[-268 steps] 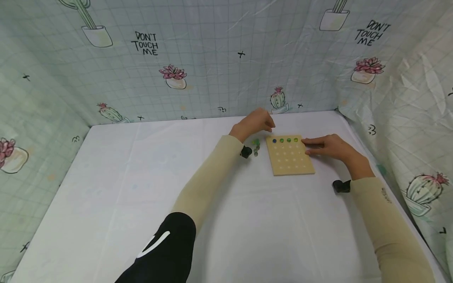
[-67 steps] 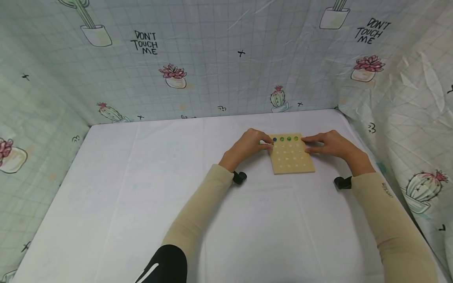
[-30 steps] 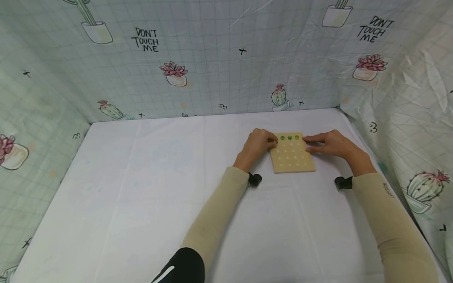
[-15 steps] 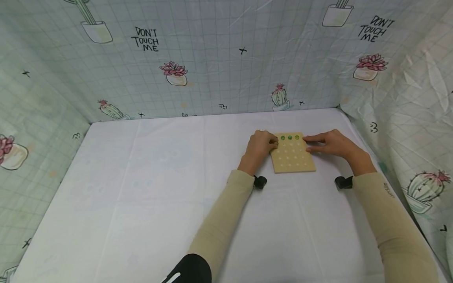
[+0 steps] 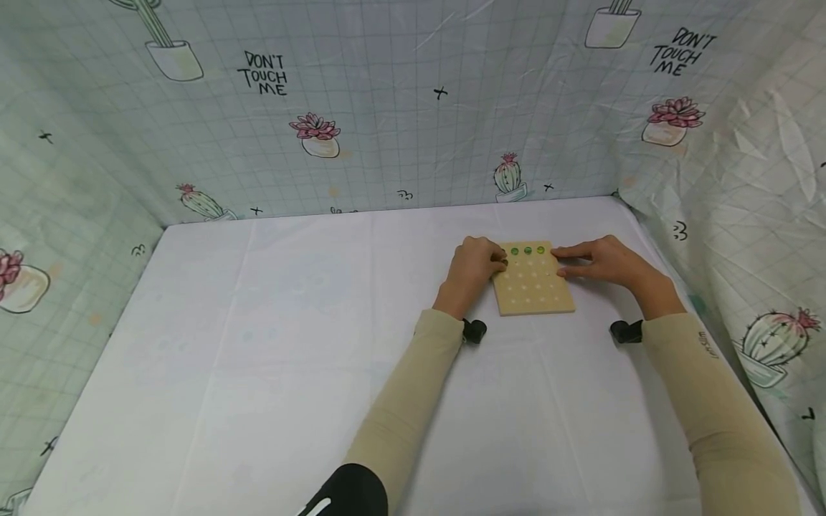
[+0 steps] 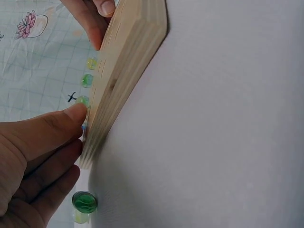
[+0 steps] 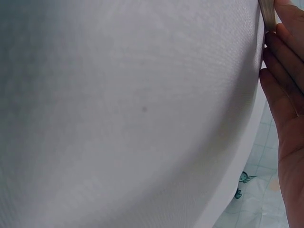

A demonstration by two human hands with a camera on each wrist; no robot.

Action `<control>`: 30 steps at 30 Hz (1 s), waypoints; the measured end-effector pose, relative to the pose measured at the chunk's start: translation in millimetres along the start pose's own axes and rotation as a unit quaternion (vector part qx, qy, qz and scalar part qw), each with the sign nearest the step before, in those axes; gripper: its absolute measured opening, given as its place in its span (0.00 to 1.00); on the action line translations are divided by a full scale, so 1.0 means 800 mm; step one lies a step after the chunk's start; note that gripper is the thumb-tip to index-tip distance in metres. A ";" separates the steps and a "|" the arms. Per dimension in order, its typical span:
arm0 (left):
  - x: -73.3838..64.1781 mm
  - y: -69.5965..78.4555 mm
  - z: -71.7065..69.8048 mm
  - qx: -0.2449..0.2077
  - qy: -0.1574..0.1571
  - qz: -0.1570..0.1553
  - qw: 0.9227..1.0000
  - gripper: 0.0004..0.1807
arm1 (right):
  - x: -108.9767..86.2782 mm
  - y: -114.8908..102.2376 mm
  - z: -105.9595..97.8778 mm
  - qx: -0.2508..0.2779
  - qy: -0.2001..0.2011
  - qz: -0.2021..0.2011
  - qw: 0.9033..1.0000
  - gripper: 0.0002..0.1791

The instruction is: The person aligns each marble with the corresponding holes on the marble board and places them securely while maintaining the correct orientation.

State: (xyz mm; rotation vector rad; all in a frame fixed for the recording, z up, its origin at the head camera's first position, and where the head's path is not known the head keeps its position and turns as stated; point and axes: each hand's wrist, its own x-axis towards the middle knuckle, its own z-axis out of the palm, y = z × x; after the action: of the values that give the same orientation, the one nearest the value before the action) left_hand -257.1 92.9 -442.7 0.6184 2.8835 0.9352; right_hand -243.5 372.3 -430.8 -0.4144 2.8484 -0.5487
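Observation:
A square wooden board (image 5: 535,294) with rows of small hollows lies on the table. Along its far row sit green glass marbles (image 5: 528,251); a blue one there is mostly hidden by my left hand in the head view. My left hand (image 5: 466,271) is at the board's left edge, thumb and forefinger pinching a small marble at the second row, mostly covered by the fingertips. My right hand (image 5: 606,264) rests straight fingers against the board's right edge. Close to the left fingers, a loose green marble (image 6: 85,202) and a paler marble (image 6: 80,217) lie on the table.
A white cloth (image 5: 271,344) covers the table. Behind it hangs a curtain (image 5: 387,107) printed with potted plants, and another side of it borders the table at the right. A small black camera (image 5: 474,332) is strapped at the left wrist, another (image 5: 624,332) at the right.
From beyond the loose marbles, my left hand has come to the board's left edge with a marble, then right onto its second row. It is nearly still now. My right hand stays put.

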 end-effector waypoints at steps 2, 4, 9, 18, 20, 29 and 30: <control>-0.001 -0.001 -0.002 -0.003 -0.006 0.007 1.000 0.14 | 0.000 0.000 0.001 0.002 0.001 0.000 1.000 0.32; -0.002 -0.003 -0.006 -0.007 -0.020 0.016 1.000 0.14 | 0.000 0.001 0.002 0.003 0.003 0.001 1.000 0.32; -0.002 -0.010 -0.019 -0.003 -0.053 0.025 0.998 0.12 | -0.001 0.001 0.003 0.002 0.005 0.003 1.000 0.32; 0.000 -0.029 -0.048 0.018 -0.061 0.043 0.997 0.12 | 0.000 0.000 0.001 0.003 -0.008 0.009 1.000 0.33; 0.001 -0.034 -0.055 0.022 -0.066 0.042 0.997 0.13 | 0.000 0.001 0.002 0.005 -0.009 0.009 1.000 0.33; 0.015 -0.056 -0.078 0.044 -0.078 0.051 0.995 0.12 | -0.001 0.001 0.001 0.006 -0.005 0.012 1.000 0.32; 0.017 -0.058 -0.080 0.047 -0.082 0.055 0.994 0.12 | -0.001 0.001 0.001 0.007 -0.005 0.013 1.000 0.32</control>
State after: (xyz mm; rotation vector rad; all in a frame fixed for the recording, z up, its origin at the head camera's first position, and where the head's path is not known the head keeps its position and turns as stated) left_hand -296.8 29.0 -416.0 0.8269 2.7835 0.7231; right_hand -242.4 373.1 -431.4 -0.3752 2.8346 -0.5584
